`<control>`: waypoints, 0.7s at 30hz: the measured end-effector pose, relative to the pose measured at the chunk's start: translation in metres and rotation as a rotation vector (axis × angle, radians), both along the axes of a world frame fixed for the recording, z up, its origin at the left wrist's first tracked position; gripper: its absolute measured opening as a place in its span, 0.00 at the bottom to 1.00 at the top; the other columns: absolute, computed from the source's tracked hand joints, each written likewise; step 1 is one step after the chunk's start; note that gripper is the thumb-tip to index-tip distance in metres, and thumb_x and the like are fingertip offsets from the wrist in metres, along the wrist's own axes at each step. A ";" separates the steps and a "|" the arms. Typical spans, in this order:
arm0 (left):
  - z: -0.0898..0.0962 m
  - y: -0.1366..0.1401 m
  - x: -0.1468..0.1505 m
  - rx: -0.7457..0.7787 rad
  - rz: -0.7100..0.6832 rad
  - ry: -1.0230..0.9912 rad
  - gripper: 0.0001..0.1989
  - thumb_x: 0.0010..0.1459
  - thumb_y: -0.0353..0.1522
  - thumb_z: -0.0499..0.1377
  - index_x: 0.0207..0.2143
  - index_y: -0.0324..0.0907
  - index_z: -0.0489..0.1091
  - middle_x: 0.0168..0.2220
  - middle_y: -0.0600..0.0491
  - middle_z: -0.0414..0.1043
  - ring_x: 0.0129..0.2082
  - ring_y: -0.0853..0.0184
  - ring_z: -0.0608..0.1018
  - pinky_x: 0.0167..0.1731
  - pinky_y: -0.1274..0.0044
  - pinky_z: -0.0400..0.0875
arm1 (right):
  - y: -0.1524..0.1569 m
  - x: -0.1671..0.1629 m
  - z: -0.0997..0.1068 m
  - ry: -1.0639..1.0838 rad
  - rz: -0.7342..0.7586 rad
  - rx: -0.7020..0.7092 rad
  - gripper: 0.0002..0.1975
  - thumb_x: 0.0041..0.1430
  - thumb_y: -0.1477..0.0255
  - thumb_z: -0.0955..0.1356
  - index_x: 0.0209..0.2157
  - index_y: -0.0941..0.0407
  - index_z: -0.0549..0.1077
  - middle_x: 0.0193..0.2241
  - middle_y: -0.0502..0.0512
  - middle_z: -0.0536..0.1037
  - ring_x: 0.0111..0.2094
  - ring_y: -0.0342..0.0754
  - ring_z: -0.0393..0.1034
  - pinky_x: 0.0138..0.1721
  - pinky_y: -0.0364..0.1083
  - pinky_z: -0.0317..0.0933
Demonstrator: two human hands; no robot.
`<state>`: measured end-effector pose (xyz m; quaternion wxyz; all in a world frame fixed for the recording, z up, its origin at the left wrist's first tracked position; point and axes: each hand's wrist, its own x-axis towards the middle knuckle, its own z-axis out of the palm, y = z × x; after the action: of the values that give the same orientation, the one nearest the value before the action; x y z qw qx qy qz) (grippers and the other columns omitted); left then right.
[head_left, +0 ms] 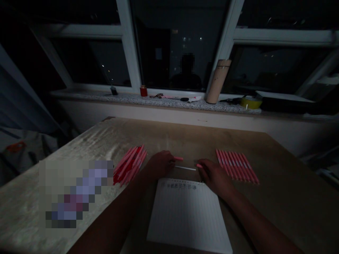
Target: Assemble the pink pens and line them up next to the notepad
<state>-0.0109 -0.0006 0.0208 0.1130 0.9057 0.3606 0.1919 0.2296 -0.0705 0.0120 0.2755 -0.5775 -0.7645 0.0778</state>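
My left hand (pixel 162 164) is closed around a pink pen part (pixel 178 158), whose end sticks out past the fingers. Facing it, my right hand (pixel 215 176) pinches a short pink pen piece (pixel 199 165). A thin white pen refill (pixel 185 168) spans the gap between the hands; whether the left fingers touch it I cannot tell. Just below both hands is a lined notepad (pixel 188 215) with dark scribbles along its top. A loose heap of pink pens (pixel 132 162) on red wrapping lies to the left. Pink pens (pixel 237 165) are lined up side by side at the right.
The table (pixel 169 135) reaches to the wall under a window. A blurred-out patch (pixel 76 194) covers something at the left. On the sill (pixel 127 98) stand a red jar (pixel 143 91), a tall tan cylinder (pixel 218 81) and a yellow tape roll (pixel 251 102).
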 end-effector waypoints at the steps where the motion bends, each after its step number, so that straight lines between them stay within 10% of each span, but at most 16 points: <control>1: 0.002 -0.002 0.003 0.010 -0.011 -0.024 0.13 0.57 0.34 0.51 0.42 0.45 0.71 0.32 0.51 0.68 0.35 0.66 0.70 0.36 0.75 0.63 | 0.000 -0.001 0.001 0.001 0.002 -0.001 0.11 0.59 0.72 0.60 0.41 0.55 0.70 0.38 0.56 0.76 0.37 0.50 0.71 0.38 0.48 0.62; 21: -0.005 -0.016 0.031 0.020 0.033 -0.152 0.11 0.61 0.35 0.49 0.36 0.40 0.68 0.34 0.51 0.69 0.36 0.68 0.70 0.36 0.77 0.63 | 0.001 0.000 0.001 0.045 0.055 0.044 0.08 0.56 0.73 0.62 0.38 0.55 0.70 0.35 0.54 0.76 0.36 0.49 0.69 0.38 0.46 0.60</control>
<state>0.0197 -0.0169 0.0155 0.1278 0.8836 0.3640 0.2655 0.2297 -0.0697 0.0130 0.3031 -0.5482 -0.7752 0.0814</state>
